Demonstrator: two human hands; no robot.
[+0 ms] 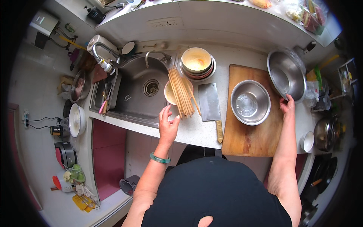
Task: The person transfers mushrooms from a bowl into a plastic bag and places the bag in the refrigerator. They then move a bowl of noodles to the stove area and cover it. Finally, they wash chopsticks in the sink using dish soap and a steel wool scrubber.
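My right hand (288, 105) grips the near rim of a large stainless steel basin (280, 66), which leans tilted at the right edge of a wooden cutting board (244, 72). A smaller stainless steel bowl (262, 98) rests on that board. My left hand (168, 124) is held with fingers apart and nothing in it, just in front of a bundle of wooden chopsticks (181, 95). The chopsticks lie across a light-coloured bowl (169, 92) beside the sink. Between this bowl and the board lies a cleaver (209, 103), its handle towards me.
Left of the chopsticks is a steel sink (136, 82) with a faucet (99, 49). A stack of used bowls (196, 59) stands behind them. At the far right are a small white bowl (307, 141) and a metal pot (324, 134). A white basin (77, 120) sits on the left counter.
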